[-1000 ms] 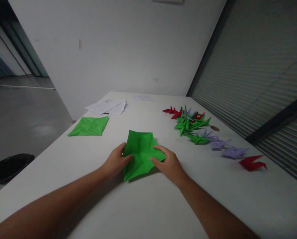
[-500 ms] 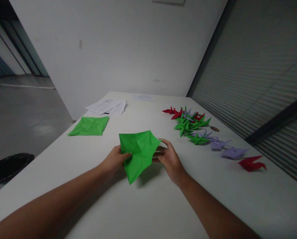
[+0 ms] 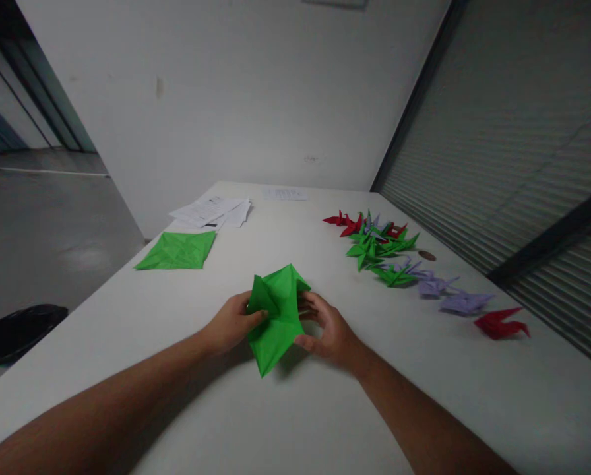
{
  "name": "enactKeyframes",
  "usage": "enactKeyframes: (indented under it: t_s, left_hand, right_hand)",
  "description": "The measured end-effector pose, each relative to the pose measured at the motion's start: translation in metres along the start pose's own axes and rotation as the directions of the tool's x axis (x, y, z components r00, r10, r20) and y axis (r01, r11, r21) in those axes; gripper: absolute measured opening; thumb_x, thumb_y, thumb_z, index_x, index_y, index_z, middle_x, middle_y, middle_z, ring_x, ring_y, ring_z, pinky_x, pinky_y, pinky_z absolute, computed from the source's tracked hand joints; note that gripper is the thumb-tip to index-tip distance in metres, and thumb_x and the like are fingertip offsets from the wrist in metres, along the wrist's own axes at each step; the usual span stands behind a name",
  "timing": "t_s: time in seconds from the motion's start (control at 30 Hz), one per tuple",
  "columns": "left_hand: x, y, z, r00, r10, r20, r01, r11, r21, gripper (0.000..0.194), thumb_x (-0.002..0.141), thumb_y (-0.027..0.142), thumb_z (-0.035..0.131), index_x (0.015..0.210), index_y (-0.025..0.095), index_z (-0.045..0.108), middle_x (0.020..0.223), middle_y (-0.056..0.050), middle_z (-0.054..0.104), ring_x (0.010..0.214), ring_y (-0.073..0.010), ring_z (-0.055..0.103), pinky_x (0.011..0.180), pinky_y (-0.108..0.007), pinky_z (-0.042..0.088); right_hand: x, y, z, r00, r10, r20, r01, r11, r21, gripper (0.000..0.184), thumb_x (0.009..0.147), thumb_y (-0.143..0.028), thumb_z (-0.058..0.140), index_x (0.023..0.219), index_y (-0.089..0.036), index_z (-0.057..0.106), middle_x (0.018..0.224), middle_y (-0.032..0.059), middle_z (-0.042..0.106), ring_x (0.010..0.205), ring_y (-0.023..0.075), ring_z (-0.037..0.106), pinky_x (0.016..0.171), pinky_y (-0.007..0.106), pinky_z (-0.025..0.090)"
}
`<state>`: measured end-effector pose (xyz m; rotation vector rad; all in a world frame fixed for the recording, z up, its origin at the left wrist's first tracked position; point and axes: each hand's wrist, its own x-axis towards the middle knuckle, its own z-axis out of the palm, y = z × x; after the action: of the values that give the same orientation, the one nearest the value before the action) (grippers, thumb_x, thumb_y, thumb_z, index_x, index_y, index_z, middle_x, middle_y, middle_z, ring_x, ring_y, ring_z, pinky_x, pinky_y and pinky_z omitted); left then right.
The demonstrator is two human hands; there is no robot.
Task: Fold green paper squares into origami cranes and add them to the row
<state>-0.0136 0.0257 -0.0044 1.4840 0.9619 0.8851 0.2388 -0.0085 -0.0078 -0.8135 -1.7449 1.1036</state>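
Note:
A creased sheet of green origami paper point(image 3: 278, 320) is held up between my hands, its sides bent inward along the folds and one corner pointing down toward me. My left hand point(image 3: 236, 322) pinches its left edge, thumb on the front face and fingers hidden behind. On the other side, my right hand point(image 3: 328, 330) is curled round the right edge, with the thumb at the lower right corner and the fingers behind the upper right flap. A shadow lies on the white table point(image 3: 285, 429) under the paper.
Another creased green sheet point(image 3: 179, 251) lies at the left edge, near printed papers point(image 3: 209, 211). Folded green, red and purple cranes point(image 3: 374, 247) crowd the right side, ending with a red crane point(image 3: 500, 324). A black-lined bin point(image 3: 21, 333) stands beyond the left edge.
The green paper's sides have bent inward, making it narrower. My right hand has shifted from the upper right corner to lower on the edge, its thumb now at the front.

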Motion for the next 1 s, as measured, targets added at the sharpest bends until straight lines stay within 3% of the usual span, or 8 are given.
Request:
enactKeyframes:
  t_s: [0.27,0.47,0.63,0.8,1.0]
  left_hand:
    - [-0.003,0.005,-0.001,0.996,0.035,0.076,-0.028,0.995,-0.091,0.036,0.085,0.04,0.074,0.109,0.013,0.073,0.103,-0.01,0.075,0.093,-0.0251,0.067,0.086,-0.038,0.054]
    - [-0.002,0.004,0.002,0.994,-0.078,0.078,0.093,0.973,-0.21,0.04,0.075,0.033,0.084,0.109,0.013,0.073,0.104,-0.011,0.077,0.092,-0.0252,0.07,0.087,-0.039,0.055]
    - [-0.001,0.001,0.006,0.988,-0.154,0.005,0.152,0.969,-0.194,0.04,0.069,0.025,0.085,0.104,0.011,0.073,0.098,-0.012,0.078,0.084,-0.0246,0.072,0.081,-0.039,0.057]
    - [-0.001,0.002,0.008,0.989,-0.141,-0.036,0.137,0.985,-0.108,0.035,0.068,0.02,0.082,0.101,0.01,0.073,0.093,-0.01,0.078,0.081,-0.0239,0.071,0.079,-0.038,0.056]
    - [-0.002,0.001,0.008,0.992,-0.111,0.054,0.119,0.976,-0.18,0.033,0.076,0.03,0.08,0.102,0.011,0.075,0.096,-0.011,0.078,0.083,-0.0234,0.071,0.08,-0.036,0.055]
  right_hand:
    - [-0.002,-0.007,0.001,1.0,0.025,0.013,-0.023,0.995,-0.095,0.094,0.063,-0.041,0.097,0.142,-0.023,0.05,0.126,0.0135,0.069,0.114,0.0315,0.068,0.098,0.05,0.057]
    - [0.001,-0.014,0.003,1.0,0.02,0.014,-0.017,0.979,-0.201,0.063,0.074,-0.022,0.087,0.13,-0.022,0.058,0.118,0.0097,0.072,0.107,0.0276,0.071,0.095,0.047,0.058]
    - [-0.001,-0.009,0.006,0.999,-0.022,0.038,0.032,0.961,-0.275,0.068,0.073,-0.018,0.085,0.133,-0.022,0.055,0.125,0.0117,0.07,0.111,0.0282,0.07,0.095,0.047,0.059]
    - [-0.001,-0.004,0.008,0.995,-0.079,0.064,0.095,0.944,-0.316,0.062,0.072,-0.012,0.08,0.128,-0.021,0.057,0.118,0.0099,0.071,0.107,0.0266,0.07,0.092,0.044,0.06]
    - [0.001,-0.009,0.01,0.995,-0.09,0.035,0.097,0.913,-0.397,0.036,0.074,-0.009,0.072,0.106,-0.02,0.061,0.101,0.0059,0.069,0.092,0.0229,0.069,0.081,0.037,0.059]
